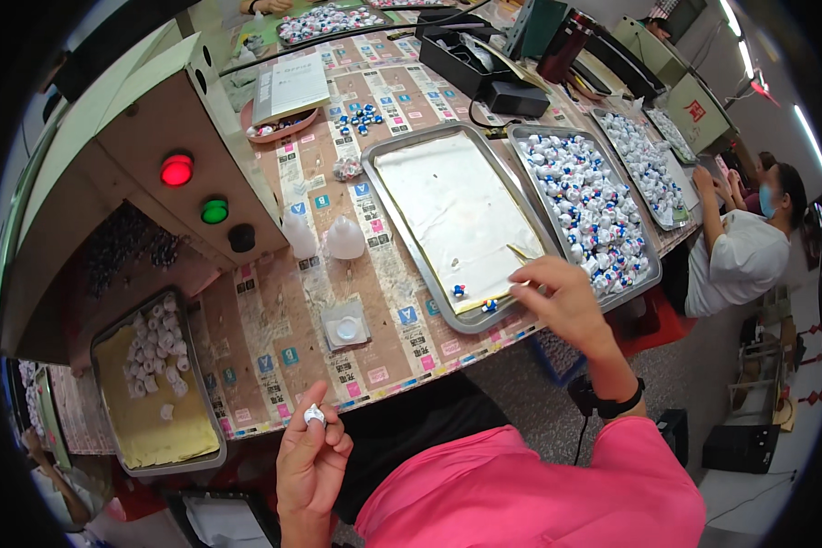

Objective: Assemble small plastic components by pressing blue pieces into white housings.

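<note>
My left hand [310, 452] is raised in front of the table edge, thumb and fingers closed on a small white figurine part [314, 415]. My right hand [564, 300] is over the near right corner of a metal tray [388, 187], fingers bent and their tips apart, with nothing visible between them. White paper [457, 205] lines this tray. Two small blue-and-white figurine parts, one [458, 291] on the paper and another [490, 306] by the near rim, lie left of my right fingertips. A thin yellowish strip [524, 251] lies just beyond that hand.
Right of the lined tray stands a tray [653, 274] heaped with white-and-blue figurines. At left, a machine housing [146, 119] with lit red button overhangs a tray [212, 438] of white parts. Two whitish bottles [345, 239] and a small dish [347, 329] stand between. A masked co-worker [749, 228] sits right.
</note>
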`<move>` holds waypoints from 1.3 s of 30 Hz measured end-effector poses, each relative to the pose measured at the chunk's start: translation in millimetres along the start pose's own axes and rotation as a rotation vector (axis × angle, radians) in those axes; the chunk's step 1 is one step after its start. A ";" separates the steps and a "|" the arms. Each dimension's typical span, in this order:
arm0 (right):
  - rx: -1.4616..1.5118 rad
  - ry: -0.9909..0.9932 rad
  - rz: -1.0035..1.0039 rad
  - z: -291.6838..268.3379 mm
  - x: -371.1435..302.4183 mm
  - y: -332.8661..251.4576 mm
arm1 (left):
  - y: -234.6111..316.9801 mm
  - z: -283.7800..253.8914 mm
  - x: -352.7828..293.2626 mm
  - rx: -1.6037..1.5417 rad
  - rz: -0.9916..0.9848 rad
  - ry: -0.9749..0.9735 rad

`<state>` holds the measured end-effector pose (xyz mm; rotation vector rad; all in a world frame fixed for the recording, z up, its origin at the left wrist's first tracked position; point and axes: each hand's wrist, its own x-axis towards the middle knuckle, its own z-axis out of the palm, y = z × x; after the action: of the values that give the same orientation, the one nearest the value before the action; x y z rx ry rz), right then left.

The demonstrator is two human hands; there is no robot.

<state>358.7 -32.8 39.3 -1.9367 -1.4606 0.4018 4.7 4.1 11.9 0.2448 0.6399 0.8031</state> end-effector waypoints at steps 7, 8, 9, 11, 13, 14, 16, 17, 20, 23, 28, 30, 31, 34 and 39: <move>-0.329 -0.195 -0.099 26.9 3.4 -13.9 | -1.5 1.5 -1.0 0.002 -0.021 -0.023; -0.256 -0.222 -0.054 27.7 6.6 -14.9 | -1.0 1.0 -2.2 -0.001 -0.011 -0.014; -0.183 -0.251 -0.009 28.6 8.8 -16.0 | -0.5 0.3 -3.5 -0.001 -0.010 -0.007; -0.120 -0.283 -0.007 28.0 9.6 -19.9 | 0.1 -1.4 -3.4 -0.004 0.014 0.020; 0.125 -0.233 0.060 29.5 4.7 -23.3 | -0.2 -5.5 -1.4 -0.103 -0.029 -0.014; 0.299 -0.301 0.155 29.9 3.2 -27.4 | -0.1 -4.8 0.6 -0.128 -0.049 -0.001; 0.454 -0.331 0.126 33.4 0.0 -40.9 | 0.3 -1.8 4.2 -0.150 -0.068 -0.035; 0.490 -0.331 0.087 38.0 -1.3 -44.2 | -0.1 -4.1 6.2 -0.141 -0.073 -0.052; 0.632 -0.418 0.070 58.4 0.3 -56.4 | 1.2 -2.7 1.4 -0.118 -0.048 -0.070; 0.734 -0.478 0.037 77.8 2.2 -70.7 | 1.2 -8.8 -2.6 -0.108 -0.032 -0.078; 0.645 -0.432 0.021 100.7 8.3 -91.2 | 0.6 -14.1 -6.8 -0.068 -0.033 -0.052; 0.435 -0.321 -0.130 106.2 13.2 -97.9 | -0.7 -17.7 -7.3 -0.089 -0.020 -0.049; 0.431 -0.325 -0.132 108.8 15.5 -100.5 | -1.3 -19.0 -7.5 -0.105 -0.010 -0.045; 0.274 -0.293 -0.274 117.2 22.9 -104.3 | -1.2 -19.5 -7.5 -0.117 -0.023 -0.037; 0.109 -0.267 -0.432 131.1 30.1 -103.2 | 3.0 -16.8 -8.9 -0.045 -0.024 -0.070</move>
<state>214.3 53.2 17.3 -1.4687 -1.9307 0.5395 -12.1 -0.9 3.9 0.2227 0.5572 0.7812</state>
